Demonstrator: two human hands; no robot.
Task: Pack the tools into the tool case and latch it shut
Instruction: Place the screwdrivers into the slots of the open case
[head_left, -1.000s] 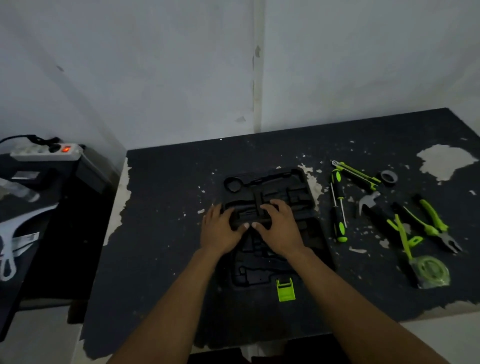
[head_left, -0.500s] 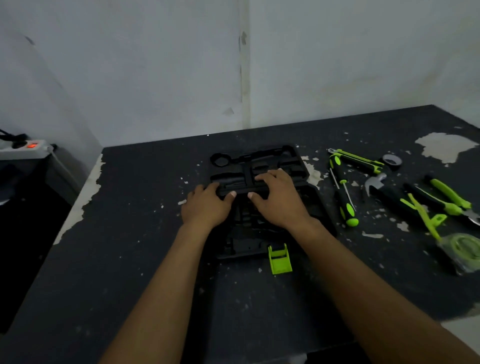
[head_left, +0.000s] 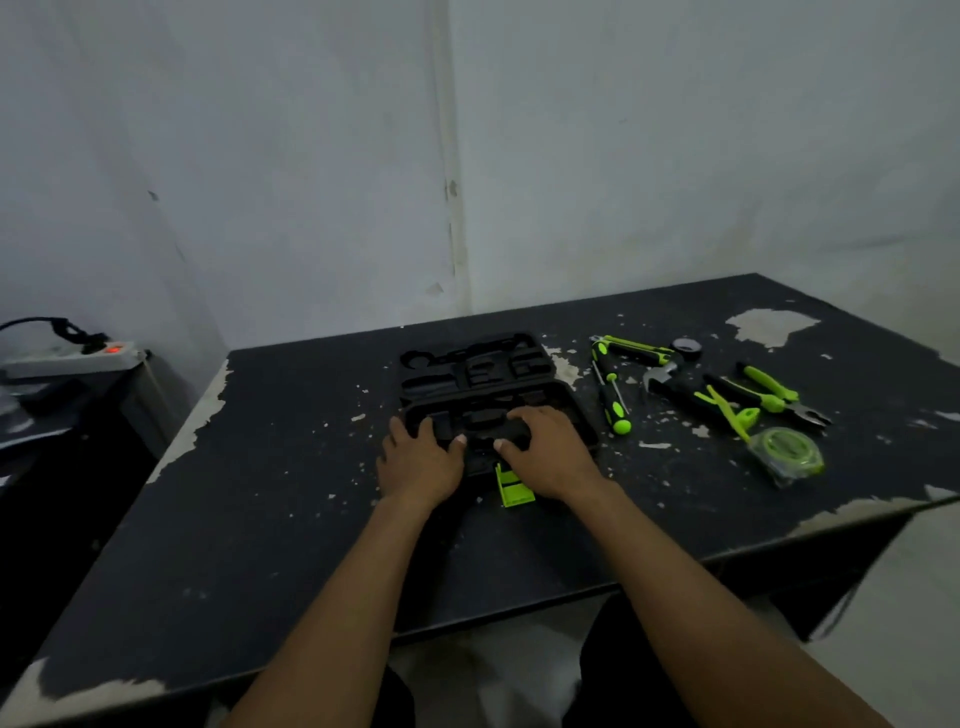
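Observation:
A black tool case (head_left: 475, 369) lies open and flat in the middle of the dark table, its moulded recesses empty. A green latch (head_left: 513, 487) sticks out of its near edge. My left hand (head_left: 420, 460) and my right hand (head_left: 551, 451) rest on the near half of the case, fingers spread over it, thumbs close together. To the right of the case lie a green-and-black screwdriver (head_left: 612, 396), a utility knife (head_left: 635, 351), a hammer (head_left: 680, 391), pliers (head_left: 774, 393), a tape roll (head_left: 687, 347) and a green tape measure (head_left: 788, 451).
The table (head_left: 270, 499) has a worn black top with pale chipped patches; its near edge runs just in front of my forearms. A power strip (head_left: 72, 357) with a lit red switch sits on a lower surface at the far left. Walls stand behind the table.
My hands have slid toward me from the case's middle hinge area onto its near half. The view has tilted up, so the table appears lower in the frame.

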